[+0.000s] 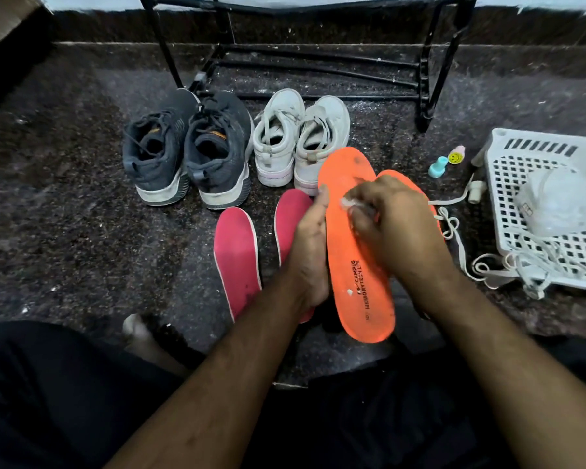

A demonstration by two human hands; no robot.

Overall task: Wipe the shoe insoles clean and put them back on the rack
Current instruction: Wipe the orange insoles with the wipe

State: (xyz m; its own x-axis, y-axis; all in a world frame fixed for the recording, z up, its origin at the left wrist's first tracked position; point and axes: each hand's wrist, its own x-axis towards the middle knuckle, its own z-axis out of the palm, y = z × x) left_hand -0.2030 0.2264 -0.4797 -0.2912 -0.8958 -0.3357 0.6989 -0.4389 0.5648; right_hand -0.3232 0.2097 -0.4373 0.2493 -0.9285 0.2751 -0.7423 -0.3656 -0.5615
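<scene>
Nearest, the left hand (310,252) gripped the orange insole (356,238) along its edge, thumb up beside it, holding it tilted off the floor (82,198). The right hand (389,225) pinched a small white wipe (347,203) against its face. A second orange insole (406,187) lay behind, two pink insoles (237,255) flat to the left. Beyond stood dark sneakers (186,147) and white sneakers (298,137), a white basket (552,211) at right, then the black rack (305,62).

The held insole (352,252) sits at centre, a second insole (406,187) behind it. Two flat insoles (237,258) lie at nine o'clock, shoes (237,147) at eleven, the rack (305,45) at twelve, a basket (548,211) at three.
</scene>
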